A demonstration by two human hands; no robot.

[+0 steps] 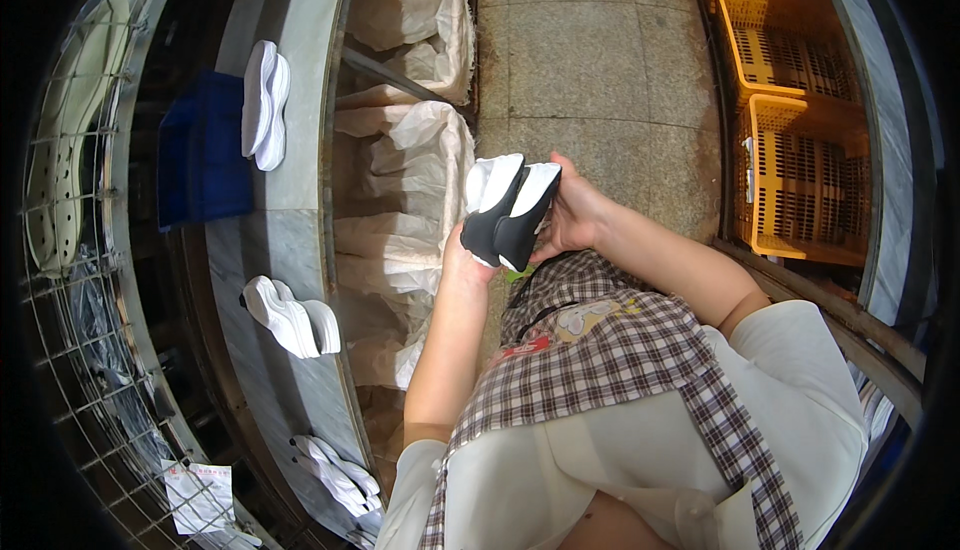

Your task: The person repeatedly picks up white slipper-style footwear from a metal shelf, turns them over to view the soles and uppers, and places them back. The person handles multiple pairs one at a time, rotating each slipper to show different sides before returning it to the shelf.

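Observation:
A pair of black-and-white shoe soles [530, 200] is held between my two hands in front of my checked apron [590, 350]. The soles lie side by side, white at the far end and black toward me. My left hand [463, 252] grips their near left edge, its fingers mostly hidden beneath them. Around the right side of the pair curls my right hand [572, 212], with a fingertip at the far end. White soles [266, 105] stand on the marble ledge [295, 200] to the left, with more white soles [290, 318] and another group [338, 475] nearer me.
Fabric-lined bins [405, 175] line the ledge's right side. Behind the ledge sits a blue crate [205, 150]. A wire rack [75, 340] at far left holds a pale perforated sole piece [65, 170]. Yellow plastic crates [755, 180] stand right of the tiled aisle [590, 60].

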